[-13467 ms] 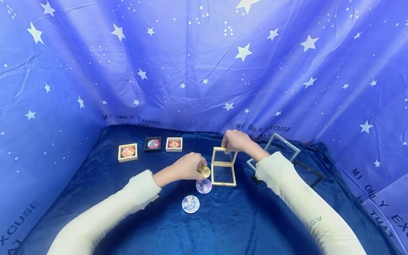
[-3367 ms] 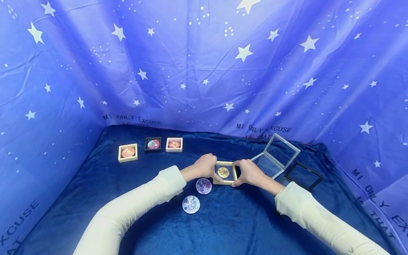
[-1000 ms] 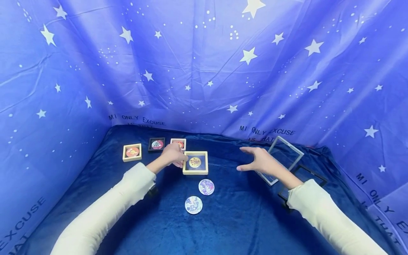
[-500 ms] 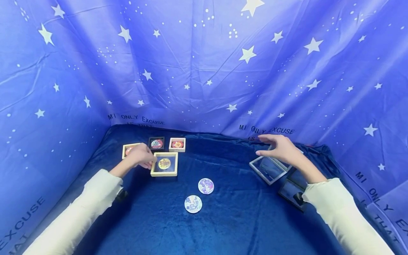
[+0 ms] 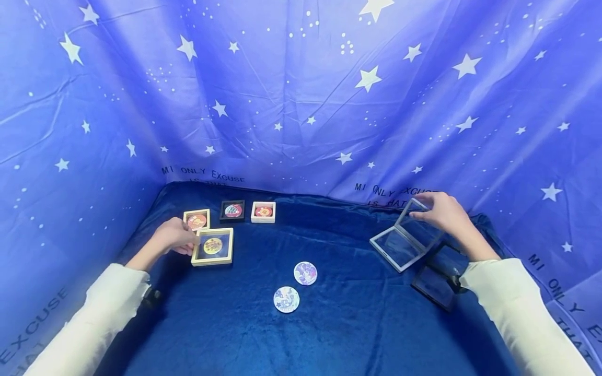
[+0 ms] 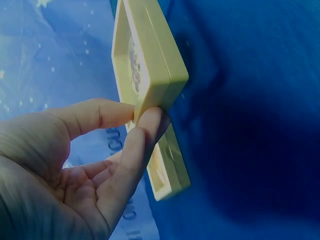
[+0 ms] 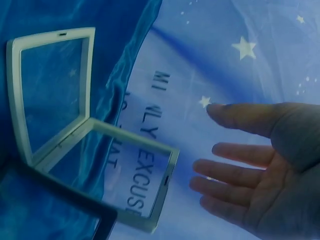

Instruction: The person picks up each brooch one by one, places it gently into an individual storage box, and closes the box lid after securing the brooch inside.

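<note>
head view: left hand (image 5: pixel 175 236) pinches cream frame (image 5: pixel 212 246); right hand (image 5: pixel 442 212) open

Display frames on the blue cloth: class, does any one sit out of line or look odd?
Yes. Three closed frames form a back row: cream, black, white. The frame with the yellow badge, pinched by the left hand, sits in front of that row. The clear frame by the right hand stands open and empty.

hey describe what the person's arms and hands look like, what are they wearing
Both arms wear long cream-white sleeves, the left sleeve and the right sleeve, each ending in a snug cuff at the wrist. The left hand and right hand are bare: no gloves, and no rings show. A small dark device sits under the left cuff, another by the right.
</note>
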A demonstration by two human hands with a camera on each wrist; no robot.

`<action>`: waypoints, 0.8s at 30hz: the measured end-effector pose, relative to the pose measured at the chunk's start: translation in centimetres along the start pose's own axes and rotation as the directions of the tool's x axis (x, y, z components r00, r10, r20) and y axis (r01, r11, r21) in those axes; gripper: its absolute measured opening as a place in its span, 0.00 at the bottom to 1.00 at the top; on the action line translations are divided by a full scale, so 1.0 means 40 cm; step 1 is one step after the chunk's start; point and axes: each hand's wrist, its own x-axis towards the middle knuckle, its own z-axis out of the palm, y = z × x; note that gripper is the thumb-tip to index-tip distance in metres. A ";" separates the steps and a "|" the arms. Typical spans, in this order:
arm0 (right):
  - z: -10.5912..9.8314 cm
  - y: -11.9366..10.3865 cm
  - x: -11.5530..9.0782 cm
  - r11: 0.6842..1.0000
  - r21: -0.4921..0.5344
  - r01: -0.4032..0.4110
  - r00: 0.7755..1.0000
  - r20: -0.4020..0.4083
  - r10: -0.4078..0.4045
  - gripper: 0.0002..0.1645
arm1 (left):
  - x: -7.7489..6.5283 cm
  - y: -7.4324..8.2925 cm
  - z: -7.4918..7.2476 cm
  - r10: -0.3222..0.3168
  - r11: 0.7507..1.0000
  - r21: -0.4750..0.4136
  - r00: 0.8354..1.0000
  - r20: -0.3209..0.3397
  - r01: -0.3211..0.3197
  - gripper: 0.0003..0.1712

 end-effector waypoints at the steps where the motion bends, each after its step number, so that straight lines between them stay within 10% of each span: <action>1: -0.004 0.008 0.001 1.000 -0.008 -0.013 1.000 0.001 0.013 0.43 | -0.002 -0.006 -0.006 -0.010 1.000 -0.008 1.000 0.000 0.010 0.07; 24: -0.014 0.099 0.027 0.986 -0.102 -0.129 0.989 0.057 0.135 0.36 | -0.019 -0.095 -0.060 -0.114 0.992 -0.047 0.993 0.019 0.115 0.13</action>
